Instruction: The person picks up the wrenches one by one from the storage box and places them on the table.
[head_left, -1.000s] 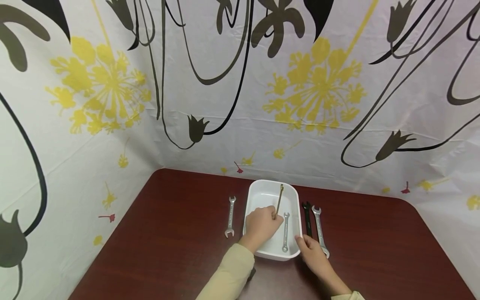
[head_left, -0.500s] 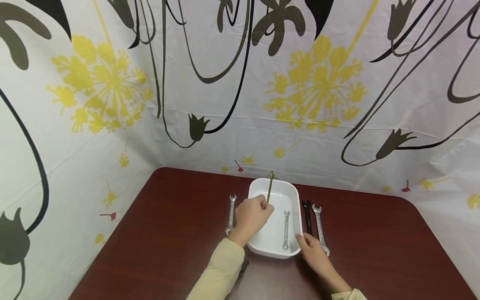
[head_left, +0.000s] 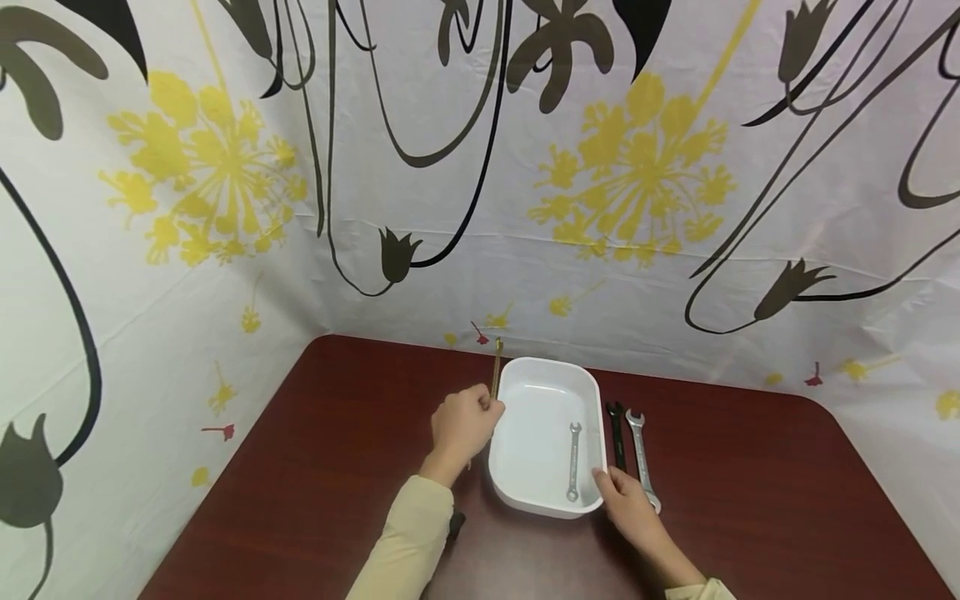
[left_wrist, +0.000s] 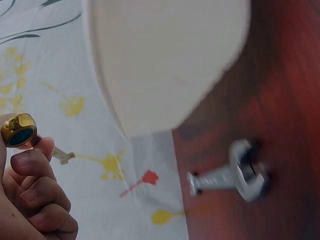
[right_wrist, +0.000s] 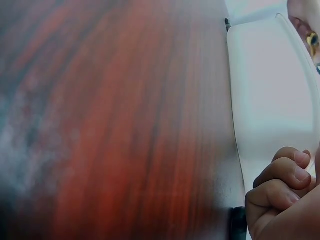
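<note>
My left hand grips a gold-coloured wrench that points up and away, just beside the left rim of a white tray. Seen from the left wrist, one end of the gold wrench rises above the curled fingers. My right hand pinches the tray's near right rim, thumb on top and fingers curled on the outside. A small silver wrench lies in the tray. Another silver wrench is on the table left of the tray, mostly hidden by my left hand in the head view.
Right of the tray lie a black wrench and a larger silver wrench, side by side near my right hand. The dark red table ends at the back against a patterned cloth, which also hangs at both sides.
My left hand has carried the gold-coloured wrench leftward from over the tray to beyond its left rim. The right hand keeps its hold on the tray, which stays almost in place.
</note>
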